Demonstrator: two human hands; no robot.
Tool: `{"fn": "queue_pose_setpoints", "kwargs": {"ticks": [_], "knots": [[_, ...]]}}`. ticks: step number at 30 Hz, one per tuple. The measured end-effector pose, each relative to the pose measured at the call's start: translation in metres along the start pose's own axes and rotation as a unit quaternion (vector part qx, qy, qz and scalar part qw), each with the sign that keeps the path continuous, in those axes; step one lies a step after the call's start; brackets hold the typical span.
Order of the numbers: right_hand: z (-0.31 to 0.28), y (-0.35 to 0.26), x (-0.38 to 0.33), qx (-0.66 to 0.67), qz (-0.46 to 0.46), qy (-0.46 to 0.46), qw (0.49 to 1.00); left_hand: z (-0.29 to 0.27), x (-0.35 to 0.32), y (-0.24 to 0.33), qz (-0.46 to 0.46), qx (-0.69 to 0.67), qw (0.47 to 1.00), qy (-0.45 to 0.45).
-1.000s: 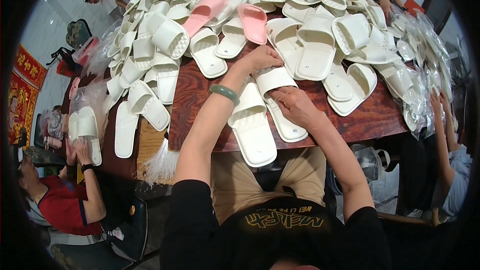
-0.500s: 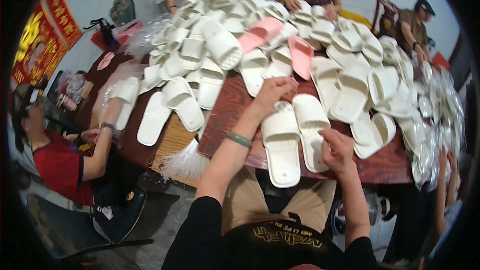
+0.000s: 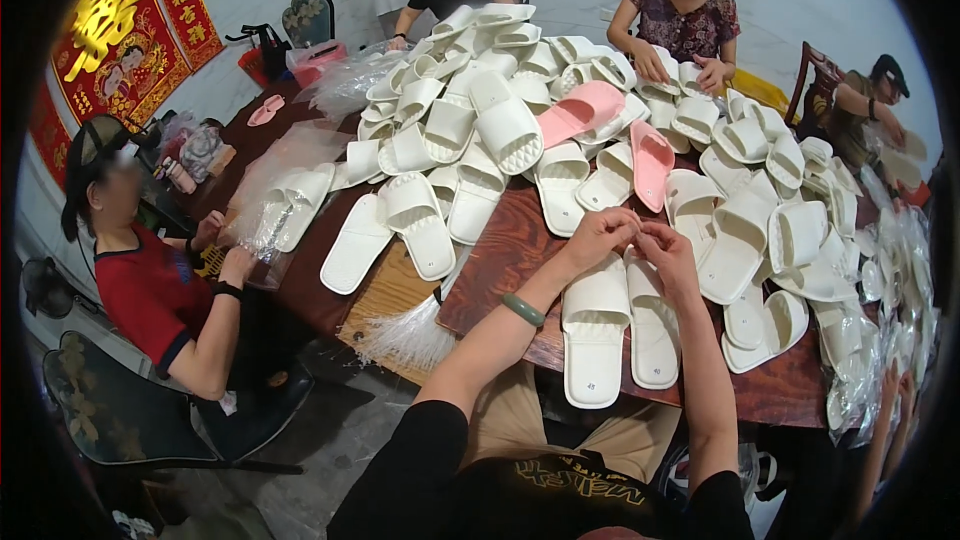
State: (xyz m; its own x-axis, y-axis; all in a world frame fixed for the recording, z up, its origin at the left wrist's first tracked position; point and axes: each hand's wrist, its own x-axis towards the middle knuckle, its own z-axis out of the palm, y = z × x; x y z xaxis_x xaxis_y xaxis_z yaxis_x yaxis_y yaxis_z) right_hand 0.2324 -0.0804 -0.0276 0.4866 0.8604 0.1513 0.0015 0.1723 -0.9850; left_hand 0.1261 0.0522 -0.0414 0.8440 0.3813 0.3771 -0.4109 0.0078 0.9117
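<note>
Reddish-brown wood grain shows on the near corner of the desk (image 3: 500, 290), its edge just in front of the person's lap. Beside it, to the left, lie a lighter wooden panel (image 3: 392, 285) with a bundle of fine white strands (image 3: 412, 333) on it, and a dark red tabletop (image 3: 300, 290). A broad heap of white slippers (image 3: 505, 125) covers much of the surface beyond, with a pink slipper (image 3: 582, 112) and a second pink one (image 3: 652, 165) among them. Clear plastic bags (image 3: 905, 270) holding more white footwear hang down at the right. Pale veined walls (image 3: 560, 0) enclose the room, and a red and gold banner (image 3: 120, 70) hangs at the left. A co-worker in red (image 3: 155, 290) sits by a clear bag with white slippers, near a dark chair (image 3: 110, 395); another in a patterned top (image 3: 685, 20) handles slippers across the heap.

Two white slippers lie side by side at the desk's near edge, the left slipper (image 3: 594, 352) reaching over it, the right slipper (image 3: 655, 340) close alongside. Above their far ends, the left hand (image 3: 598, 238) and the right hand (image 3: 672, 255) come together, fingers bent and tips drawn narrow, nearly meeting. Whether anything thin is pinched between them cannot be told. A green bangle (image 3: 523, 309) circles the left forearm.
</note>
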Motion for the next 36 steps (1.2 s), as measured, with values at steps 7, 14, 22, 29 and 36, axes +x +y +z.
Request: {"fn": "queue_pose_setpoints", "kwargs": {"ticks": [7,14,22,29,36], "knots": [[-0.003,0.004,-0.006,-0.029,0.006,0.042,0.999,0.002,0.000,0.000,-0.004,0.038,0.999,-0.025],[-0.002,-0.005,-0.008,0.088,-0.020,0.116,0.989,0.004,-0.004,0.013,-0.120,-0.087,0.988,0.041],[-0.005,0.002,-0.009,0.048,-0.031,0.109,0.992,0.006,-0.002,0.010,-0.109,-0.101,0.986,0.074],[0.005,-0.001,-0.012,-0.024,-0.042,0.105,0.993,0.010,-0.003,0.009,-0.107,-0.091,0.988,0.060],[0.004,0.003,-0.009,-0.129,-0.067,0.115,0.983,0.010,-0.002,0.008,-0.121,-0.053,0.991,0.038]]}}
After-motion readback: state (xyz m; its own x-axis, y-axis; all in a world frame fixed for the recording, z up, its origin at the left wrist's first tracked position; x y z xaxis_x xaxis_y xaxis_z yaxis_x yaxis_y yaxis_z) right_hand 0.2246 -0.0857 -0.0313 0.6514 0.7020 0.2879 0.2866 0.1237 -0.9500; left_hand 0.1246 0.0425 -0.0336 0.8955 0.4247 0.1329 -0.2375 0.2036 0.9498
